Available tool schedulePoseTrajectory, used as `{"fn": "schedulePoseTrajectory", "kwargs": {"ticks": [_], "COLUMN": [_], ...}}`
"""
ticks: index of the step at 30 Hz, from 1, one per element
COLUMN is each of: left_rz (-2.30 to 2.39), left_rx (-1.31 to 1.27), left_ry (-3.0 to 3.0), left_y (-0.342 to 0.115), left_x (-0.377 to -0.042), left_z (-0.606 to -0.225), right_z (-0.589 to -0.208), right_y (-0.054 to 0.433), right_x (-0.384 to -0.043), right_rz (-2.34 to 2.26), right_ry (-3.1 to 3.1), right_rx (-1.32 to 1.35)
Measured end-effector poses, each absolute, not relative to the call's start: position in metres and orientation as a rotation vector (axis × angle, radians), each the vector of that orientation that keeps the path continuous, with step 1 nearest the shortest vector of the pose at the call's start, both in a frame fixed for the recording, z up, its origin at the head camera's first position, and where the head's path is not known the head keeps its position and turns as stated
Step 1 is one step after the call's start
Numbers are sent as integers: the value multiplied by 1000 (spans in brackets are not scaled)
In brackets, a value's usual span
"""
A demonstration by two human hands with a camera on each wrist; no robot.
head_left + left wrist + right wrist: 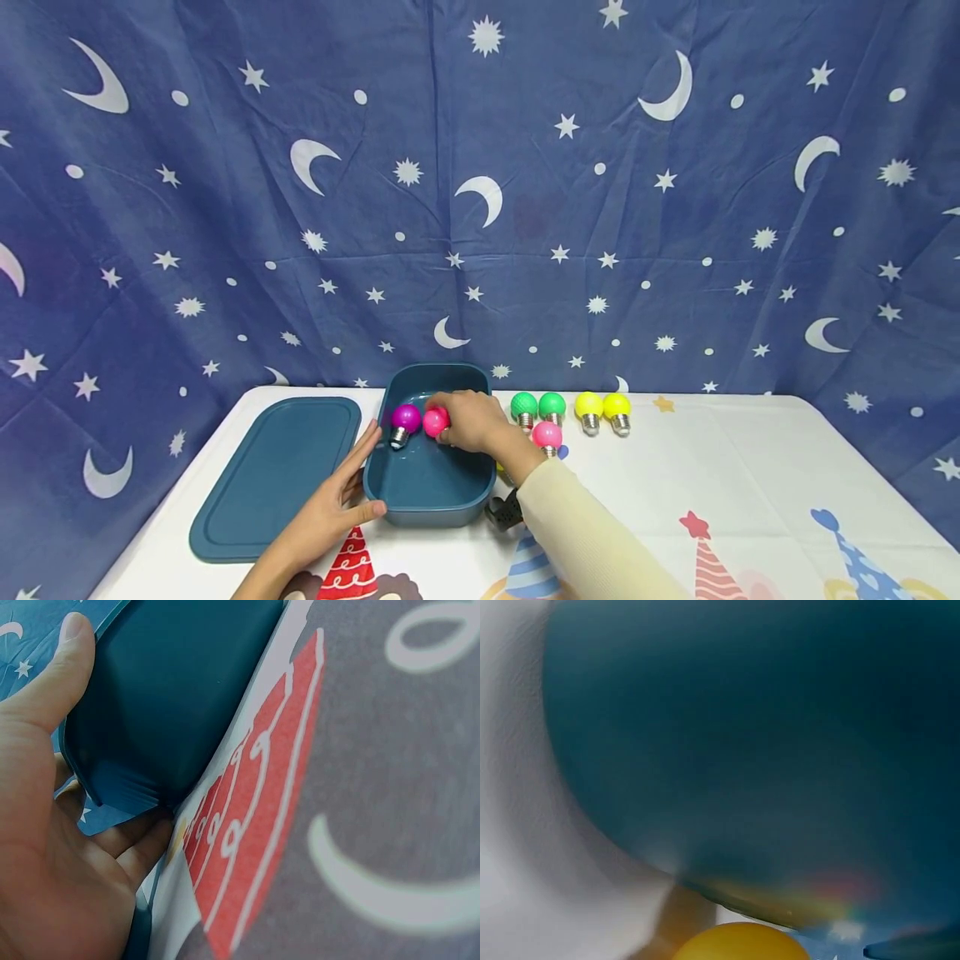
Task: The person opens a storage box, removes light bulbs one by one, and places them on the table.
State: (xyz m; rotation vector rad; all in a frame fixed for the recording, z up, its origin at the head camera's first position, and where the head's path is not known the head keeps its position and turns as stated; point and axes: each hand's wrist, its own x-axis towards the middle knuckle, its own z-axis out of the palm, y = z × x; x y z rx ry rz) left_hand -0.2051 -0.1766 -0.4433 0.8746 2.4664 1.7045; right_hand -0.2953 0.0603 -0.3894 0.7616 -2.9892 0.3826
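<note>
In the head view, a deep blue-green plastic box (431, 518) stands on the table. My right hand (471, 421) reaches over its right side and pinches a pink light bulb (436, 422) by fingers and thumb inside the box. Beside it, a purple light bulb (406, 419) leans in the box's left part with its metal base toward the front. My left hand (333, 500) rests against the box's front left corner, fingers straight along the left wall and thumb at the front. The left wrist view shows that thumb on the box wall (172, 697).
A flat blue-green lid (273, 483) lies left of the box. Right of it are two green bulbs (524, 406), two yellow bulbs (588, 406) and another pink bulb (547, 434). A yellow bulb (741, 943) sits close against the box's right side. Behind hangs a starry blue curtain (525, 208).
</note>
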Motion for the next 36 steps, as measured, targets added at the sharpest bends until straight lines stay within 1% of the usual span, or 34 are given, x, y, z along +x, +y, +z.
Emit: {"fn": "schedulePoseTrajectory", "kwargs": {"ticks": [6,13,18,23,31,36], "left_rz": [1703,1704,1700,1704,1717,1715], "left_rx": [895,889,892,891,892,905], "left_ry": [2465,2462,2470,2463,2454,2455], "left_y": [-177,-178,-178,-177,-176,-177], "left_x": [-205,-205,-205,-206,-206,-206], "left_z": [-443,-443,-443,-444,-445,-445], "right_z": [-386,-379,-380,-379,-370,-372], "right_y": [62,67,76,89,121,146], "right_x": [-291,-276,-267,-256,-238,-230], "right_rz": [532,825,1043,1278,1300,1220], "right_ry": [-2948,-2840,-2725,-2650,-2595,-2591], "right_rx": [760,789,831,789,697,602]}}
